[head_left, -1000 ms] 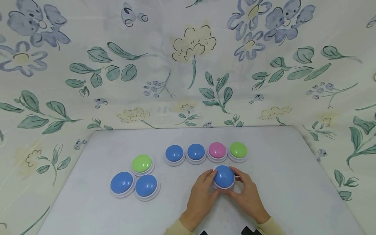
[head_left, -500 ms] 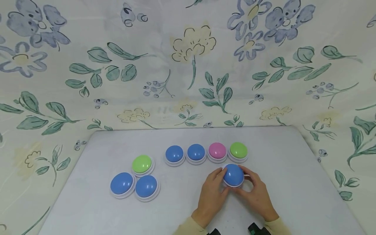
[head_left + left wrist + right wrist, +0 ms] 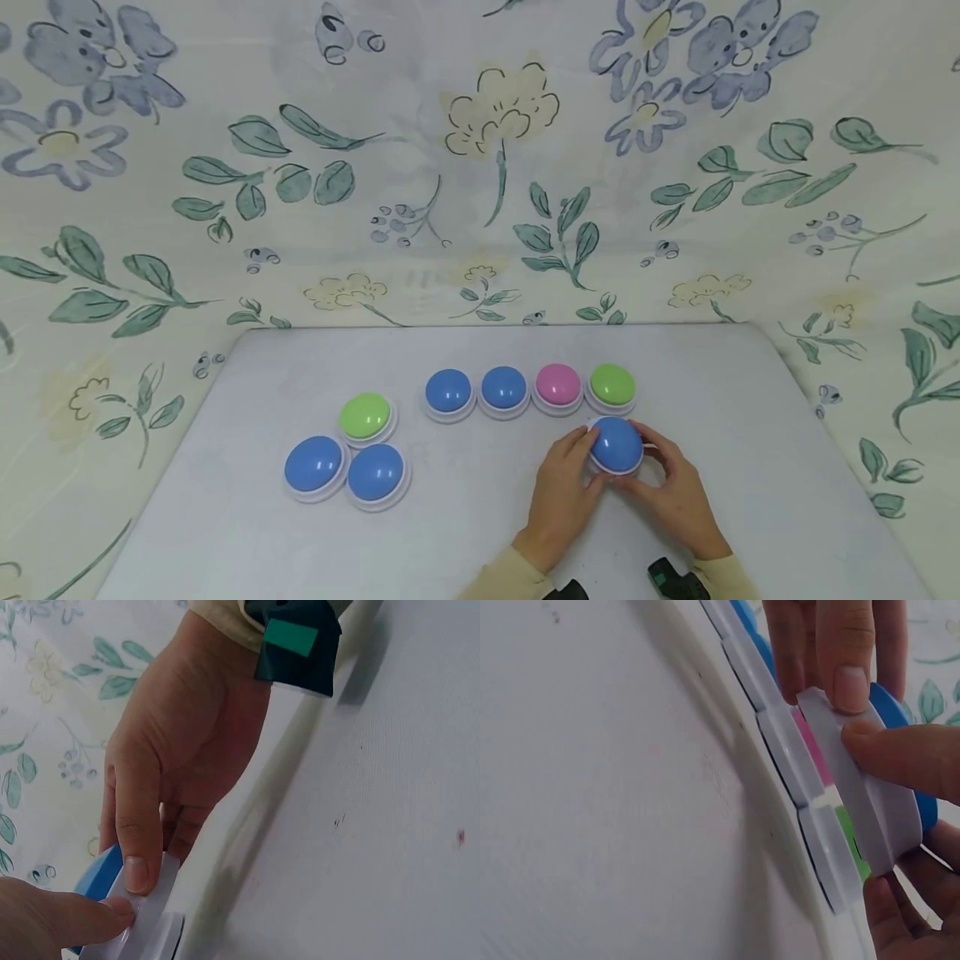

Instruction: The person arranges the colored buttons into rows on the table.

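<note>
Both hands hold a blue dome push button [image 3: 617,443] with a white round base, one from each side. My left hand [image 3: 561,498] grips its left side, the thumb on the near face of the base [image 3: 150,889]. From the right, my right hand [image 3: 677,498] pinches it, that thumb meeting the base beside the left one. The right wrist view shows the button raised off the table, in front of a pink button [image 3: 558,384] and a green button [image 3: 612,384]. These stand in a touching row with two blue buttons [image 3: 504,387].
At the left, a green button [image 3: 365,415] and two blue buttons [image 3: 376,472] stand in a tight cluster. All sit on a white table [image 3: 465,542] whose far edge meets a flowered cloth [image 3: 420,250]. Dark devices are strapped near both wrists.
Both hands have carried the blue button to the right and slightly away from me, from below the pink button to below the green one. The other buttons stay in place.
</note>
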`<control>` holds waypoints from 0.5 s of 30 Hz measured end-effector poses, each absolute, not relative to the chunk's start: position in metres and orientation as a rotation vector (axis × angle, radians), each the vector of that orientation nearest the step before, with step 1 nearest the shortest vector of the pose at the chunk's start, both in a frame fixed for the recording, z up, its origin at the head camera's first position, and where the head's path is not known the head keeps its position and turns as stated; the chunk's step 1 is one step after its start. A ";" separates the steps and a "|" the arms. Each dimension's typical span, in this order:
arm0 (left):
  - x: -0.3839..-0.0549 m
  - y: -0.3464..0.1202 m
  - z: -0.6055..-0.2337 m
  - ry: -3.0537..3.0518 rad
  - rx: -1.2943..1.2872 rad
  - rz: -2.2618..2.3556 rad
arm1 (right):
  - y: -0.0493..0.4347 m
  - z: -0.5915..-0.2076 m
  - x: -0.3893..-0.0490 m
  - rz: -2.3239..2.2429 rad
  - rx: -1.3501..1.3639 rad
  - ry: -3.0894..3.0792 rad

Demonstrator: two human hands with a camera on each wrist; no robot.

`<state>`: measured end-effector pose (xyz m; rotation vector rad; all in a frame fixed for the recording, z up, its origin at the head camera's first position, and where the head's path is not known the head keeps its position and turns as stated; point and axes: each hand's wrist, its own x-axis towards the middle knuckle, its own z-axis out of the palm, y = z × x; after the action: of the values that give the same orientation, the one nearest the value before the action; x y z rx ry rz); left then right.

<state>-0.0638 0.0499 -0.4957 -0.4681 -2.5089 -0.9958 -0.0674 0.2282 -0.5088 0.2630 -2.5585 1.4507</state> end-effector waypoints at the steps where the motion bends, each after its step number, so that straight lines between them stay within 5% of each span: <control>1: -0.064 0.052 -0.496 -2.511 -0.464 -1.002 | 0.230 -0.509 -0.068 1.441 0.260 -2.565; 15: -0.066 0.066 -0.498 -2.618 -0.511 -1.057 | 0.247 -0.510 -0.070 1.469 0.289 -2.592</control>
<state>-0.0658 0.0661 -0.4980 -0.5111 -2.6179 -1.0572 -0.0698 0.2472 -0.5103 0.2891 -2.5917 1.4690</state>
